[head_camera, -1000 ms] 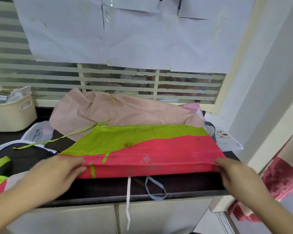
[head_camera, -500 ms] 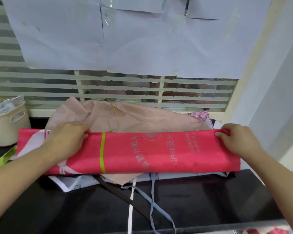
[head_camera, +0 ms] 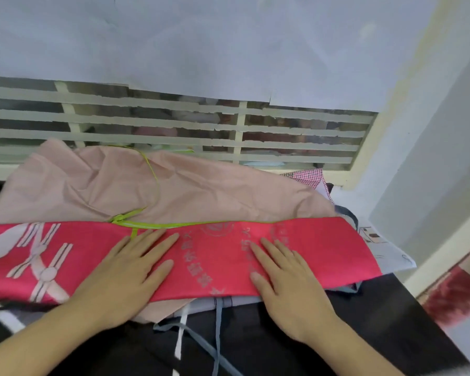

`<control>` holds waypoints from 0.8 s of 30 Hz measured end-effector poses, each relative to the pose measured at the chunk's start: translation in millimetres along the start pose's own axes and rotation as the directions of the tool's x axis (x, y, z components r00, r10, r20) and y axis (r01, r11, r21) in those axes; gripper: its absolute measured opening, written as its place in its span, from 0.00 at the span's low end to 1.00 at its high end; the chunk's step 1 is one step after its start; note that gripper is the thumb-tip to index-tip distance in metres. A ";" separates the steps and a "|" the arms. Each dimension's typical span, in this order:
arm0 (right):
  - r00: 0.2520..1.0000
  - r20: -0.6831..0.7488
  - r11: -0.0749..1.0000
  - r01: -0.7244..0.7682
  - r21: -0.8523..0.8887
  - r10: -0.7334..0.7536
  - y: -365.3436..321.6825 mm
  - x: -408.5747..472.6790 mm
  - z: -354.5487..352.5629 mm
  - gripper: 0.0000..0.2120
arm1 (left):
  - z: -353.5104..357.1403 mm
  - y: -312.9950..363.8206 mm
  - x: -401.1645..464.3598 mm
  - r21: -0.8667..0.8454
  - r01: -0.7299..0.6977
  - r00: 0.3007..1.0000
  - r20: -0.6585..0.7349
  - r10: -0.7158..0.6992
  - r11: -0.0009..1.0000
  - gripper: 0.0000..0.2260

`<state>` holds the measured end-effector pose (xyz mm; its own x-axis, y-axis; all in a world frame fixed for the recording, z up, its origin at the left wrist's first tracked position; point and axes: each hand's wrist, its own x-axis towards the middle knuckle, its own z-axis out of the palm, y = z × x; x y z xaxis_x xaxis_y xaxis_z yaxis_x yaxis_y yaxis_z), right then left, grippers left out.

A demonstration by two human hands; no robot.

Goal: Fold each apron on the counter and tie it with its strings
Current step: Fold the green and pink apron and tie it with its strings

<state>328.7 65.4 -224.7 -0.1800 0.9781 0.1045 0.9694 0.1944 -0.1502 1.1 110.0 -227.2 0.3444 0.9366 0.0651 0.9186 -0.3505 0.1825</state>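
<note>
Head view shows your left hand (head_camera: 125, 270) and right hand (head_camera: 285, 278) flat, fingers straight, pressing the red apron (head_camera: 209, 256); it looks thin, limp, slippery, so grip its ends.

Two bare forearms are seen entering from the lower edge of the view, one at each side. No sleeve, cuff or glove is worn on either within the frame. The left hand (head_camera: 128, 270) and the right hand (head_camera: 285, 278) are both uncovered; no ring, watch, bracelet or other band is seen on the fingers or wrists. The nails are kept short and unpainted, as far as can be told. Nothing further of the person is shown.
</note>
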 end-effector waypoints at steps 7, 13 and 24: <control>0.953 0.043 0.954 -0.299 -0.009 0.299 84.5 -5.0 -13.5 0.31 | -9.5 -4.7 -1.1 0.031 0.066 0.997 0.033 -0.067 0.997 0.39; 0.864 -0.097 0.869 -0.490 0.066 0.495 84.1 -6.8 -11.2 0.39 | -10.8 1.8 -3.4 0.059 0.090 0.996 0.017 -0.091 0.994 0.31; 0.685 0.056 0.663 -0.720 0.204 0.727 103.5 -11.3 -71.4 0.20 | -15.9 9.1 -11.6 0.039 0.118 0.991 0.060 -0.120 0.992 0.38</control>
<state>443.0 69.2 -171.2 0.5721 0.8150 -0.0922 0.7382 -0.5607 -0.3751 2.3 96.0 -210.7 0.2424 0.9701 -0.0159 0.9597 -0.2373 0.1506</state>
